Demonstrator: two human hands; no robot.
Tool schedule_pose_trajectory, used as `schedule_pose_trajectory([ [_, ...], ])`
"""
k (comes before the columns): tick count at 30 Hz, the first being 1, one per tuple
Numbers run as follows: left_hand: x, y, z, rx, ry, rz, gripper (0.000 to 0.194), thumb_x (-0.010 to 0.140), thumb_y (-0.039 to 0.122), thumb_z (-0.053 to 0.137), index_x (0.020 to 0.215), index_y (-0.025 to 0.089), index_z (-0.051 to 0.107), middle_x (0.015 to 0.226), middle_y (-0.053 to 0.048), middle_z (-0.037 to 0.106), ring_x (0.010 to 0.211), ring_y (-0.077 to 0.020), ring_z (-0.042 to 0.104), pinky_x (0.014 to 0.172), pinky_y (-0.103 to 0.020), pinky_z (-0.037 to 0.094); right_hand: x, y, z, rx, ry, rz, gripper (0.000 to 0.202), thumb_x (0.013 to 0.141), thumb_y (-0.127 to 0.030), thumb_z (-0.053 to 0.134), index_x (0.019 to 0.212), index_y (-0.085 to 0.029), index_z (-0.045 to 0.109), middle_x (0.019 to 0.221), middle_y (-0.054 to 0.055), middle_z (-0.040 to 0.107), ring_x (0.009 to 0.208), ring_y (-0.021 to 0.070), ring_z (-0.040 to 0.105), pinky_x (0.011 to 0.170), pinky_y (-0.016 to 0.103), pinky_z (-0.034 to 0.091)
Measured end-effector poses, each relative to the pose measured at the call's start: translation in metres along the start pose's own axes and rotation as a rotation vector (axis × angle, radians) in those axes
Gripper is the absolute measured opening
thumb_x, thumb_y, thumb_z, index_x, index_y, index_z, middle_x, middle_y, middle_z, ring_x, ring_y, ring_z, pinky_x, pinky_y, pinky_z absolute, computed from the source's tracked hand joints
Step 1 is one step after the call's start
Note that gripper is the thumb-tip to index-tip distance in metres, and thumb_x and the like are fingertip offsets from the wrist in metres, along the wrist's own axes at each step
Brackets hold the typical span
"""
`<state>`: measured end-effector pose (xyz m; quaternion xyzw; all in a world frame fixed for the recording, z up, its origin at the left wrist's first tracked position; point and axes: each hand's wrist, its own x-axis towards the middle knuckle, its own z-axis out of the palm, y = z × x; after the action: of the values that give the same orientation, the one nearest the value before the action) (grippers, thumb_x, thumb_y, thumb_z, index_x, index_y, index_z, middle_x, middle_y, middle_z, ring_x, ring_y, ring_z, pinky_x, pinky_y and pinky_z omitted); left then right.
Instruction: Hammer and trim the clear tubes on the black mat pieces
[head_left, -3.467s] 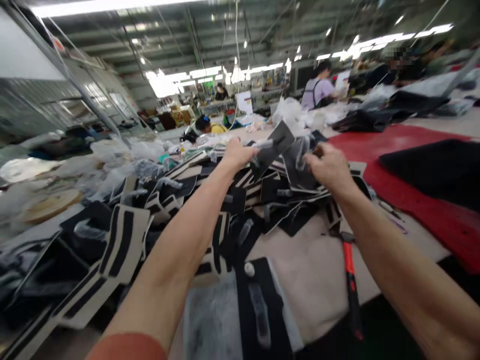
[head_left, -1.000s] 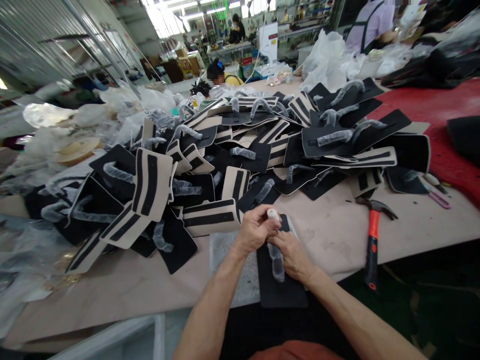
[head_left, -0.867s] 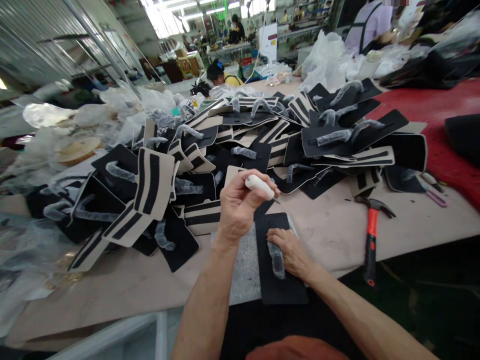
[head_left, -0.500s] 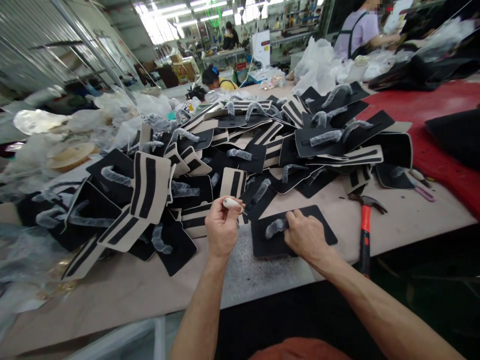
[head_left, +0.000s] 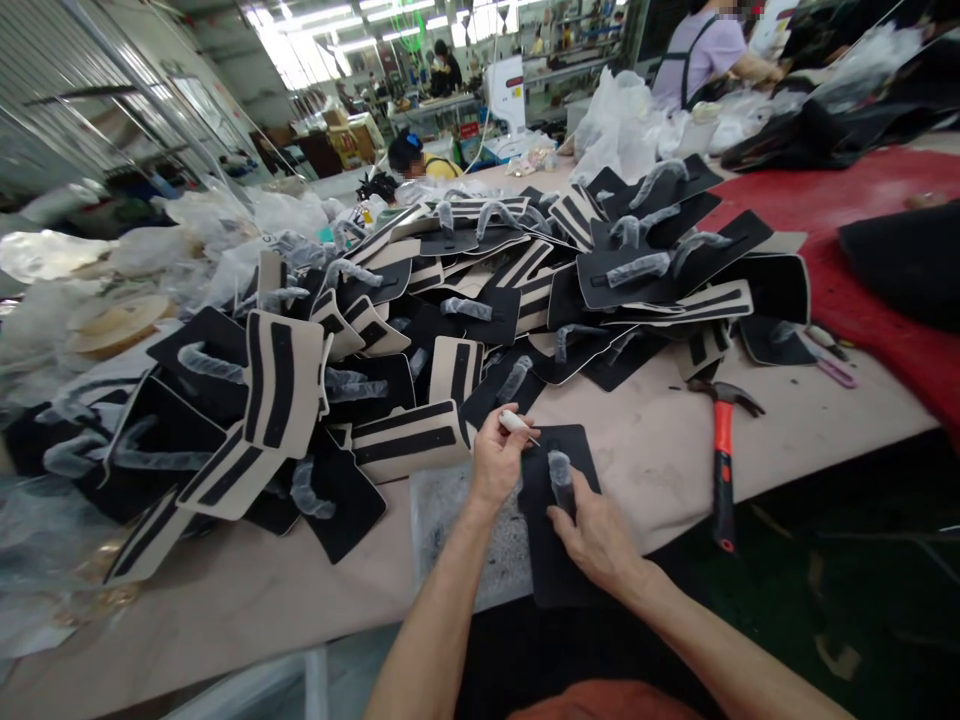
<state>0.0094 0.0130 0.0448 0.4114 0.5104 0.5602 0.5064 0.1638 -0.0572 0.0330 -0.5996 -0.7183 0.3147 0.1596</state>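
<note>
My left hand (head_left: pixel 495 468) is closed around a white-handled awl (head_left: pixel 513 421). Its thin metal tip points right, close over the upper part of a black flat panel (head_left: pixel 562 582). On that panel is a handle (head_left: pixel 559 470) wrapped in clear plastic. My right hand (head_left: pixel 604 535) grips the lower part of the handle, fingers around it. The panel stands lengthwise towards me, its near end past the table edge. Under my left forearm lies a scuffed, greyish slab (head_left: pixel 480 570), partly covered by the panel.
A large heap of similar panels (head_left: pixel 285 380), some showing beige backs with black strips, fills the table's middle and left. A hammer (head_left: pixel 722 450) with a red and black handle lies at right. Plastic bags (head_left: pixel 217 225) lie behind. A person in purple (head_left: pixel 694 60) is farther back.
The panel has turned from lying crosswise to lengthwise and moved nearer the table edge. My left hand has brought the awl right and down, over the panel. My right hand still holds the handle.
</note>
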Motion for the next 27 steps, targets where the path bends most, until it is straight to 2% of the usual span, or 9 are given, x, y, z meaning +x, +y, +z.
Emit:
schedule_pose_trajectory([
  [2, 0.006, -0.009, 0.005, 0.004, -0.033, -0.010, 0.040, 0.085, 0.037, 0.070, 0.116, 0.015, 0.056, 0.098, -0.008, 0.071, 0.082, -0.0192, 0.074, 0.071, -0.027, 0.059, 0.000, 0.000, -0.001, -0.050, -0.057, 0.009, 0.048, 0.091, -0.027, 0.048, 0.136, -0.012, 0.038, 0.087, 0.012, 0.073, 0.079, 0.0271, 0.070, 0.067, 0.033, 0.042],
  [7, 0.010, -0.034, 0.009, 0.017, -0.075, -0.005, 0.036, 0.085, 0.042, 0.070, 0.108, 0.016, 0.057, 0.089, -0.004, 0.070, 0.078, -0.0191, 0.074, 0.069, -0.027, 0.058, 0.003, -0.002, -0.005, -0.121, -0.145, 0.001, 0.033, 0.089, -0.021, 0.045, 0.120, -0.012, 0.049, 0.085, 0.012, 0.073, 0.078, 0.0268, 0.070, 0.067, 0.032, 0.041],
  [11, 0.008, -0.049, 0.004, -0.043, -0.010, 0.001, 0.038, 0.086, 0.048, 0.068, 0.105, 0.018, 0.055, 0.089, -0.003, 0.069, 0.074, -0.0184, 0.074, 0.070, -0.029, 0.059, -0.001, 0.002, 0.001, -0.034, -0.041, 0.027, 0.048, 0.088, -0.022, 0.046, 0.134, -0.010, 0.040, 0.087, 0.012, 0.073, 0.078, 0.0278, 0.071, 0.069, 0.034, 0.046],
  [14, 0.007, -0.051, 0.003, -0.062, -0.027, 0.006, 0.037, 0.085, 0.046, 0.070, 0.105, 0.018, 0.056, 0.090, -0.002, 0.068, 0.076, -0.0176, 0.073, 0.075, -0.030, 0.060, -0.006, 0.008, 0.006, 0.074, 0.109, -0.012, 0.064, 0.088, -0.024, 0.046, 0.147, -0.009, 0.026, 0.113, 0.017, 0.071, 0.087, 0.0278, 0.071, 0.075, 0.037, 0.050],
  [16, 0.006, -0.050, 0.004, -0.069, -0.044, 0.015, 0.036, 0.085, 0.045, 0.070, 0.104, 0.017, 0.056, 0.090, -0.002, 0.068, 0.076, -0.0173, 0.073, 0.077, -0.031, 0.060, -0.006, 0.012, 0.007, 0.113, 0.131, -0.096, 0.065, 0.086, -0.023, 0.047, 0.148, -0.014, 0.030, 0.119, 0.015, 0.069, 0.088, 0.0258, 0.071, 0.077, 0.036, 0.051],
  [20, 0.006, -0.048, 0.006, -0.066, -0.050, 0.023, 0.036, 0.085, 0.046, 0.071, 0.103, 0.018, 0.056, 0.090, -0.002, 0.067, 0.078, -0.0179, 0.073, 0.078, -0.032, 0.060, -0.001, 0.018, 0.005, 0.110, 0.084, -0.183, 0.042, 0.082, -0.022, 0.052, 0.123, -0.019, 0.053, 0.091, 0.005, 0.073, 0.073, 0.0222, 0.069, 0.066, 0.032, 0.049],
  [22, 0.007, -0.048, 0.007, -0.057, -0.055, 0.026, 0.037, 0.085, 0.047, 0.071, 0.102, 0.018, 0.056, 0.089, -0.002, 0.067, 0.078, -0.0182, 0.073, 0.077, -0.032, 0.061, 0.001, 0.019, 0.006, 0.087, 0.096, -0.190, 0.035, 0.081, -0.021, 0.052, 0.116, -0.019, 0.055, 0.085, 0.004, 0.072, 0.070, 0.0215, 0.068, 0.063, 0.030, 0.047],
  [27, 0.007, -0.047, 0.007, -0.023, -0.061, 0.039, 0.037, 0.086, 0.048, 0.070, 0.102, 0.017, 0.057, 0.089, -0.003, 0.067, 0.078, -0.0190, 0.073, 0.078, -0.033, 0.061, 0.002, 0.020, 0.008, 0.064, 0.124, -0.214, 0.034, 0.081, -0.021, 0.052, 0.116, -0.019, 0.053, 0.086, 0.005, 0.072, 0.071, 0.0215, 0.069, 0.063, 0.030, 0.046],
])
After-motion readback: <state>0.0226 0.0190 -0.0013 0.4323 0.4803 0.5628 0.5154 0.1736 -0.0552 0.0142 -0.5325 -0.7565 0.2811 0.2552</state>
